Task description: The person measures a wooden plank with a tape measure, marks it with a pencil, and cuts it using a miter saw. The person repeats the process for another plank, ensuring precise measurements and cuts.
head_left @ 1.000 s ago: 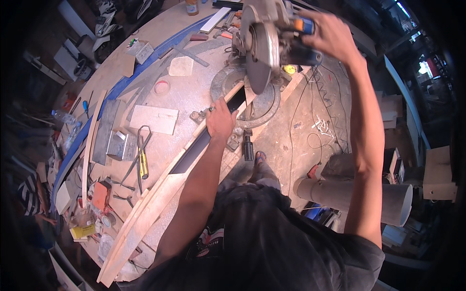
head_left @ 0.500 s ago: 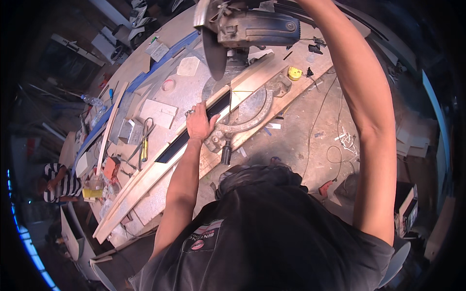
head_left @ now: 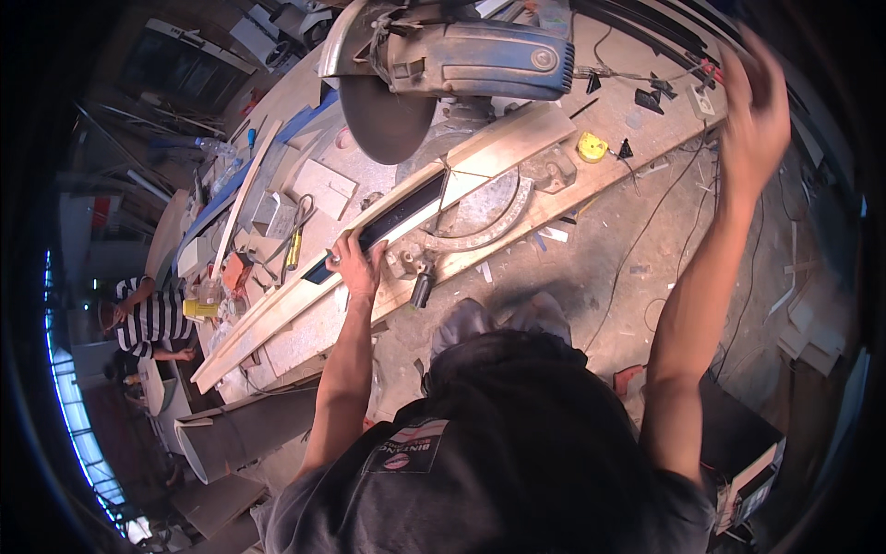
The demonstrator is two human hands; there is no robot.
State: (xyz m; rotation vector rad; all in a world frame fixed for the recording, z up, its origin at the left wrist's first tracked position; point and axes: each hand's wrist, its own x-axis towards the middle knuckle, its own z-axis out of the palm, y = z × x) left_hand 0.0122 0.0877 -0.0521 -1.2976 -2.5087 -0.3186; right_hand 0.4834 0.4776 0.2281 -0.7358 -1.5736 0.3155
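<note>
A long pale wooden strip with a black inlay-like band along it lies diagonally across the saw's base. My left hand is closed over this strip, fingers bent across it and thumb toward the saw. Beyond stands a blue-grey mitre saw, its dark round blade raised above the wood. My right hand is in the air at the right, off the table's edge, holding nothing. Its fingers are apart and a little blurred. The saw's black grip knob sticks out near my left hand.
A yellow tape measure and black clips lie right of the saw. Pliers, yellow-handled tools and offcuts sit on the left. Cables trail over the floor. A person in a striped shirt is at far left.
My right hand, out of view at the top before, has swung out to the right, away from the saw. My left hand has shifted down along the strip. The whole view has shifted.
</note>
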